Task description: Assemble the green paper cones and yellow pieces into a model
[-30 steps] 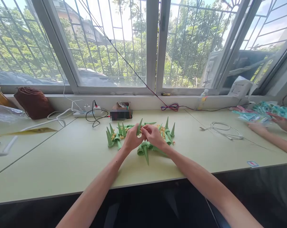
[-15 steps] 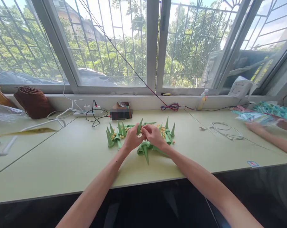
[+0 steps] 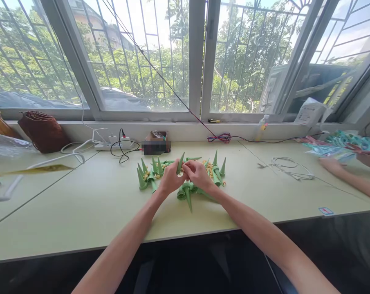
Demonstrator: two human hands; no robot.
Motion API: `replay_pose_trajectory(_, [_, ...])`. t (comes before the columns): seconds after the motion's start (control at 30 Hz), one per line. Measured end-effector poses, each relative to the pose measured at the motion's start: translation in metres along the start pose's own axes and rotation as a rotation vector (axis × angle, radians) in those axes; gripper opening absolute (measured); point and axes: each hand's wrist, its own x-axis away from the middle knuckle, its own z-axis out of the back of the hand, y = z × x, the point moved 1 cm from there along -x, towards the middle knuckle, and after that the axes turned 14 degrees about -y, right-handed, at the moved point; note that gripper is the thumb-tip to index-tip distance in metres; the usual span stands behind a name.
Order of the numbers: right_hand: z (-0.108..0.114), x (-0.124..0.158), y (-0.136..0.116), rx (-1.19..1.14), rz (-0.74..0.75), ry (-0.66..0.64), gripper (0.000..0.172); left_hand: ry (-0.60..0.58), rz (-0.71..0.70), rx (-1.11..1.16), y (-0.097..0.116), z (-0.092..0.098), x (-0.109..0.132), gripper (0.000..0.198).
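Observation:
My left hand [image 3: 170, 179] is closed round a green plastic cone-shaped spike [image 3: 181, 161], its tip pointing up. Against it, my right hand [image 3: 199, 175] pinches at the lower part of that spike; whatever lies between its fingertips is hidden. Around both hands are more green spikes, some upright like the one at the right [image 3: 223, 168], others lying down like the near one [image 3: 188, 200]. Small yellowish pieces [image 3: 209, 170] are scattered among them.
Behind the spikes sits a small open box [image 3: 156, 146] beside a power strip [image 3: 114, 145] with cables. A coiled white cable [image 3: 290, 168] lies to the right. Farther right, another person's hand [image 3: 330, 165] touches teal packaged items [image 3: 353, 143]. The table's front edge runs below my forearms.
My hands and the green spikes look the same. At the far right, the other person's hands and the teal packages have shifted slightly.

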Motion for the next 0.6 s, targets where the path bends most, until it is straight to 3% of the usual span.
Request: replay_pose_trajectory(0.6, [0.0008,-0.0006,-0.0007,0.039,0.001,-0.021,0.025,-0.032,0.003,-0.01,-0.0015,0.0003,0.0003,0.009])
